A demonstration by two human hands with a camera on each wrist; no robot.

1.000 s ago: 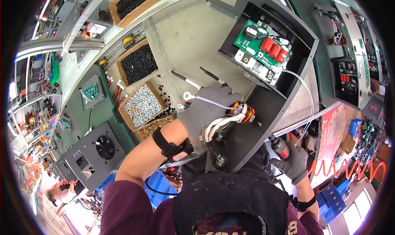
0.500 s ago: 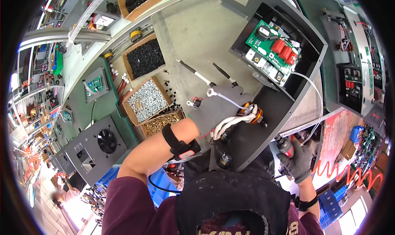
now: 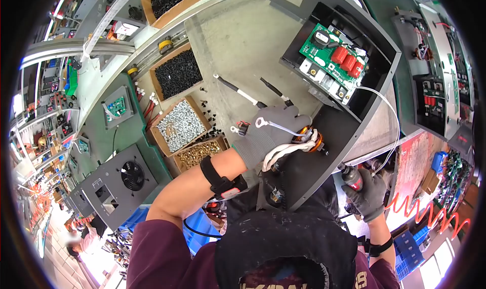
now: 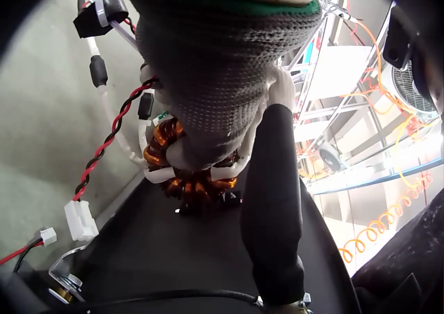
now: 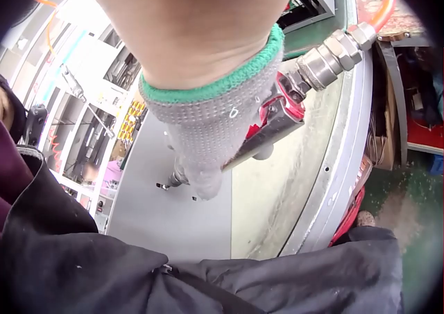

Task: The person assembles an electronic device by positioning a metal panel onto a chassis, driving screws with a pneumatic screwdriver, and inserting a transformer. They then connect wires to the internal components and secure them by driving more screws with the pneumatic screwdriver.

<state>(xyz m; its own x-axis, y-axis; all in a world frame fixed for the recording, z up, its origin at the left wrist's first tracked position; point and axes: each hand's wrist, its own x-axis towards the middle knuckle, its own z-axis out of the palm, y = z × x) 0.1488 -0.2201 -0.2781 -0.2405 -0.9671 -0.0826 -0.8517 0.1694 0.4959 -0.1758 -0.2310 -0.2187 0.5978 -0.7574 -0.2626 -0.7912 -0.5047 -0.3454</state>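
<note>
The grey-gloved left hand point(image 3: 272, 134) still grips the copper-wound ring coil point(image 4: 198, 188) over the black metal chassis point(image 3: 306, 176); beside it, the right hand point(image 3: 369, 196) still clasps a grey-and-red metal tool point(image 3: 350, 177).

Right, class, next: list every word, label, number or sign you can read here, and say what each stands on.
"6", or a mark much like it: the right glove's cuff.
Shirt lettering: partly hidden, no whole word readable.
Tool marking: too small and blurred to read.
White label on the board: too small to read.
</note>
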